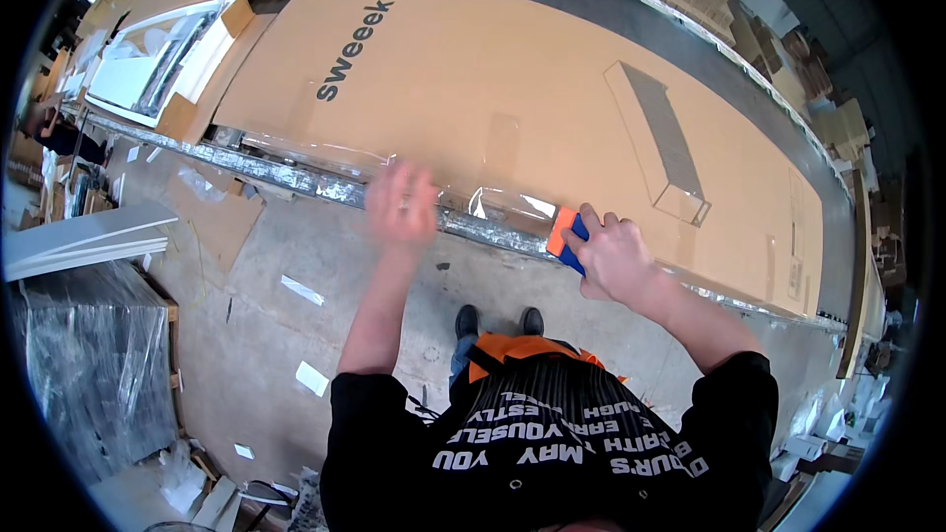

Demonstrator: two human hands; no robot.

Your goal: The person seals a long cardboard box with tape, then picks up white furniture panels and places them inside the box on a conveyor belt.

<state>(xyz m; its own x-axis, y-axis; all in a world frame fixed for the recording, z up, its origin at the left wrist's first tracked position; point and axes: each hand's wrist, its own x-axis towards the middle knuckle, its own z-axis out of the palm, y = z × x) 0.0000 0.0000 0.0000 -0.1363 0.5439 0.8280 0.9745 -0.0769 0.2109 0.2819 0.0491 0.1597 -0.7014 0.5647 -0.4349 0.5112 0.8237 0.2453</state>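
The right hand is gripping an orange-and-blue tape dispenser, fingers closed around it, at the near edge of a long flat cardboard box. Just left of it, the left hand is lying open, blurred, on clear tape along that edge.
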